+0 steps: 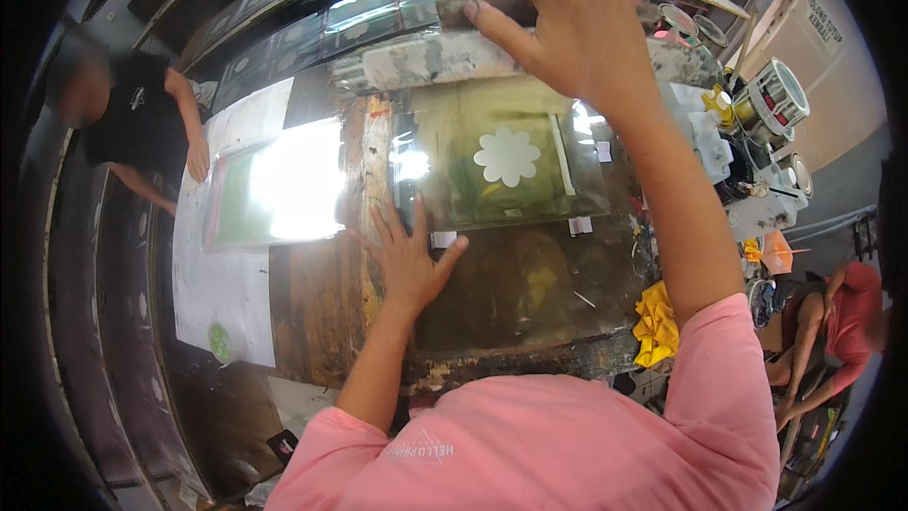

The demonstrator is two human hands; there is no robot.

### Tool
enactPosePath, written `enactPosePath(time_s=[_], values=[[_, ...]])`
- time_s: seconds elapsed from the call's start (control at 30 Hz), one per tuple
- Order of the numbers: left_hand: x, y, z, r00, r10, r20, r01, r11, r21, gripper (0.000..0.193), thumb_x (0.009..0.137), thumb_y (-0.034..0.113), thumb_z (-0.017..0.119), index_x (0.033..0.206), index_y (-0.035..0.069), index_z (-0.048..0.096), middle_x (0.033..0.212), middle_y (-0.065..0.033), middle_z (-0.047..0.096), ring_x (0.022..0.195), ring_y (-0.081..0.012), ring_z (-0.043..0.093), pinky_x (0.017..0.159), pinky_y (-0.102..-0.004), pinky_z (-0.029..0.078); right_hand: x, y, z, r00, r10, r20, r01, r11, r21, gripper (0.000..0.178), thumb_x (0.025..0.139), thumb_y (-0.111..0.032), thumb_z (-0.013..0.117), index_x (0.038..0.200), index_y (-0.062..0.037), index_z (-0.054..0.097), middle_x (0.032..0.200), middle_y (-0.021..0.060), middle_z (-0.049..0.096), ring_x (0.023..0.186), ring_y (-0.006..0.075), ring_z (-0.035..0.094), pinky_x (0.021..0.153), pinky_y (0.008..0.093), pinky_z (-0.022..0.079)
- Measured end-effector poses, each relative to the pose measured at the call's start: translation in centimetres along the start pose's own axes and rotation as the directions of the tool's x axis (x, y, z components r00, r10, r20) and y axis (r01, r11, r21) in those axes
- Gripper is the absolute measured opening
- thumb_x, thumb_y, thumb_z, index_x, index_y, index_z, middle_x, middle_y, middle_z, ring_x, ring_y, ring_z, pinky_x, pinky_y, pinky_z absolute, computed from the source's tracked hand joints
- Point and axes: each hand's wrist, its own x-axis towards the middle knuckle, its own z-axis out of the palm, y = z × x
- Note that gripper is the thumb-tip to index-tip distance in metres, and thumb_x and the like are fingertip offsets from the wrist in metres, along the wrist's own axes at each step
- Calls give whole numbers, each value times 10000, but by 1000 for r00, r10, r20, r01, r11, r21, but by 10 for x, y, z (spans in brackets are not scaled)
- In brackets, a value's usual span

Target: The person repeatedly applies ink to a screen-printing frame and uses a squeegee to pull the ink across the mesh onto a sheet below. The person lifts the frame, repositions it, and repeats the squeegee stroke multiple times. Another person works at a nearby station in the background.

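My right hand (586, 38) is raised at the far side of the table, its thumb over a dark brown bar (501, 8) and its fingers curled out of sight behind. Just under it runs a long bar (426, 61) smeared with white and grey. A greenish, see-through panel (459, 166) with a pale flower shape (508, 157) spreads in front of that bar. Flat by the panel's near left corner lies my left hand (407, 260), fingers spread, holding nothing. Small white tabs (581, 225) sit along the panel's near edge.
A person in black (142, 114) stands at the left beside a glossy green-bordered sheet (246, 194) on white board. Paint cans (771, 99) crowd the right side. A yellow cloth (656, 325) lies at the table's right edge; another person in pink (856, 312) is beyond.
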Motion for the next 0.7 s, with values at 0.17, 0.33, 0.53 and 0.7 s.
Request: enactPosePath(time_s=[0.17, 0.33, 0.53, 0.7], values=[[12, 14, -8, 1000, -3, 12, 7, 955, -296, 976, 947, 656, 681, 1579, -54, 457, 1644, -267, 447, 1604, -422, 299, 1243, -749, -61, 35, 17, 1, 989, 72, 128, -75, 997, 22, 611, 1002, -601, 591, 833, -33, 741, 717, 165, 696, 710, 333, 676, 772, 471, 473], [86, 2, -41, 933, -56, -356, -131, 866, -482, 542, 993, 248, 747, 1441, -34, 629, 1480, -215, 650, 1506, -379, 495, 1312, -632, 33, 66, 14, -6, 958, 174, 227, -196, 977, 79, 686, 997, -640, 555, 680, -49, 699, 637, 132, 668, 629, 291, 639, 742, 471, 471], [61, -135, -43, 853, -373, -365, 153, 847, -508, 435, 951, 105, 717, 1381, 55, 681, 1344, -192, 726, 1376, -381, 604, 1327, -581, 127, 46, 3, -6, 968, 176, 181, -203, 969, 141, 591, 1013, -580, 603, 876, -20, 735, 771, 185, 692, 769, 376, 670, 784, 490, 456], [35, -306, -48, 798, -436, -416, 324, 892, -315, 502, 926, 189, 743, 1408, 72, 669, 1368, -218, 703, 1345, -402, 620, 1289, -656, 168, 35, 8, 3, 994, 63, 85, -71, 993, 96, 573, 1038, -531, 603, 892, 17, 683, 759, 230, 631, 747, 398, 613, 702, 469, 455]])
